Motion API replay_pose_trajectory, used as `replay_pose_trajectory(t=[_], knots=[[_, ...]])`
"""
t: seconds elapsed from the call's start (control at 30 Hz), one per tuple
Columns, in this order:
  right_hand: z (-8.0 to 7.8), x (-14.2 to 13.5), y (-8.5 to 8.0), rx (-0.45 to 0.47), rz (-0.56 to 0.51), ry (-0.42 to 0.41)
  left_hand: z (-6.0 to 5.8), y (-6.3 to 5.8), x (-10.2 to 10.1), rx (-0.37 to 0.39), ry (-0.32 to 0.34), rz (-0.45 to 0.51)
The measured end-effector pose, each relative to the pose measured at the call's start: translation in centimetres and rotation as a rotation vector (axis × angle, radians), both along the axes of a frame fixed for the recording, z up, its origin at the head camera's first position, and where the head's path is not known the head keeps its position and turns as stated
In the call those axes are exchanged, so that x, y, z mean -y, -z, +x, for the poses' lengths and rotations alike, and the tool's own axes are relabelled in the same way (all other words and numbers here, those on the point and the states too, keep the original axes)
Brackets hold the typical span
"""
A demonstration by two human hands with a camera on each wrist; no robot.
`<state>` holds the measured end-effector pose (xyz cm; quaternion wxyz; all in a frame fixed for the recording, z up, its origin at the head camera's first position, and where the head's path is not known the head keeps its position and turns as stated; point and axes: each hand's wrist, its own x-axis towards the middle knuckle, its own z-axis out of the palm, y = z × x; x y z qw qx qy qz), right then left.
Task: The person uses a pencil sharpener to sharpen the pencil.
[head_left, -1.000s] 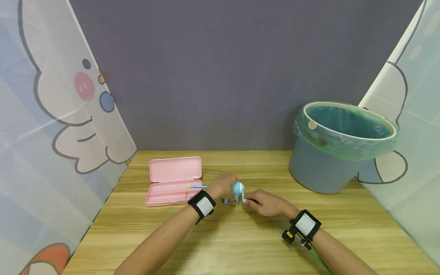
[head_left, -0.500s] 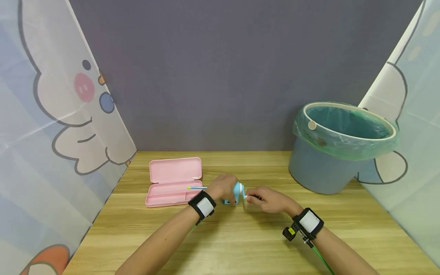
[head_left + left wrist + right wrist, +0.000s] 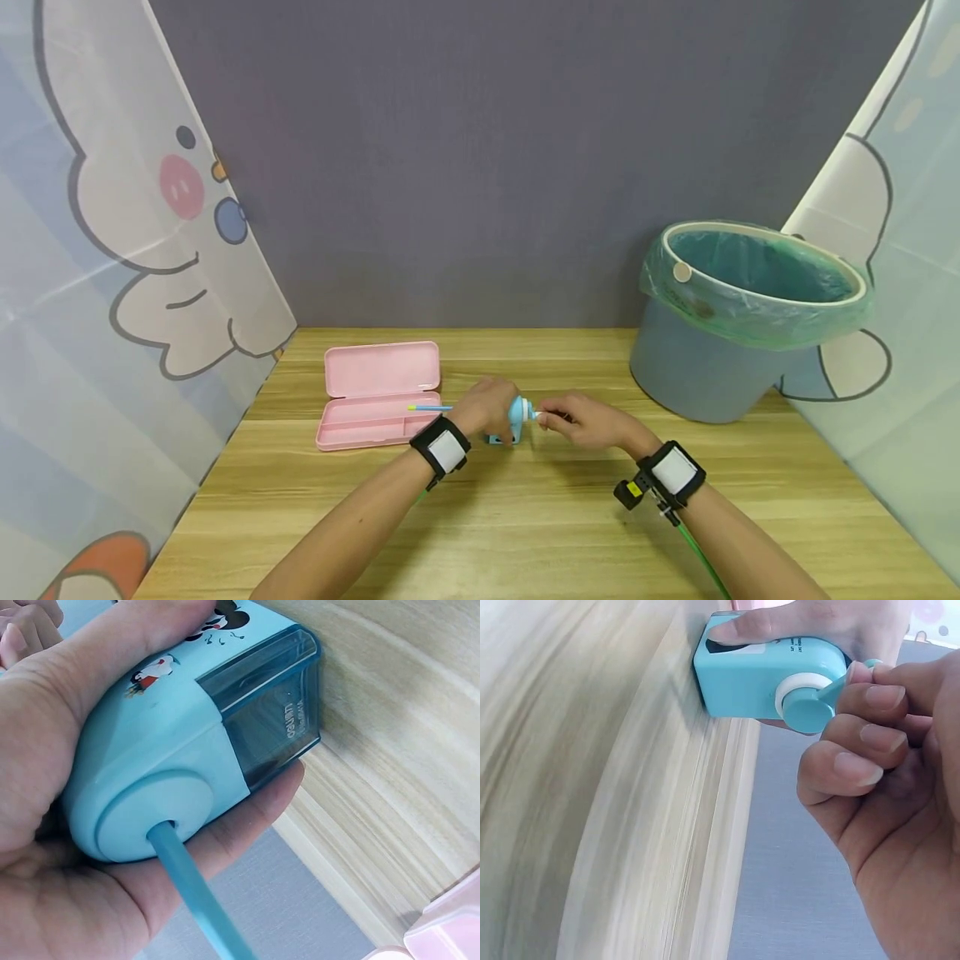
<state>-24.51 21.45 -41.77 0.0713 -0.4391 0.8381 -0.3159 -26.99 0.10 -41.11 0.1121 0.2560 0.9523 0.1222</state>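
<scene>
Far left, a pale curtain [image 3: 127, 225] with a pink-cheeked cartoon print hung beside the worktop [image 3: 510, 525]. Next along, the pink case [image 3: 382, 368] lay on the wood, lid folded back, tray divided into compartments. Then the blue pencil [image 3: 201, 896]: yellow end over the tray, touching or not I could not tell; the other end sat in the round hole of the sharpener [image 3: 161, 742].

My left wrist wore a black strap [image 3: 431, 442] with a white patch. My left grip [image 3: 491, 408] was wrapped round the sharpener, thumb on one side, fingers on the other. The sharpener, light blue with small printed figures and a see-through drawer [image 3: 266, 727], stood on the worktop just right of the case, between my two grips. A white collar [image 3: 789, 685] and the crank [image 3: 810, 711] faced right.

My right grip [image 3: 581, 419] pinched the crank's end at the fingertips, remaining fingers curled alongside. That wrist carried a similar strap, a small black camera [image 3: 628, 493] and a green cable [image 3: 701, 554].

Farther right, well apart from my grip, stood the grey bin [image 3: 697, 367], green liner [image 3: 750, 323] folded over its rim. Far right, another printed curtain [image 3: 915, 333].
</scene>
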Motion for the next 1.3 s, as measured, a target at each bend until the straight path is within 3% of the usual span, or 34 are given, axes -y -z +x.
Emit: replay_pose_trajectory(t=[0.57, 1.3], knots=[[-0.5, -0.1, -1.0, 0.028, 0.026, 0.018, 0.0, 0.0, -0.1, -0.011, 0.007, -0.002], [-1.5, -0.2, -1.1, -0.012, 0.023, 0.033, -0.1, 0.2, 0.0, -0.036, 0.029, -0.002]])
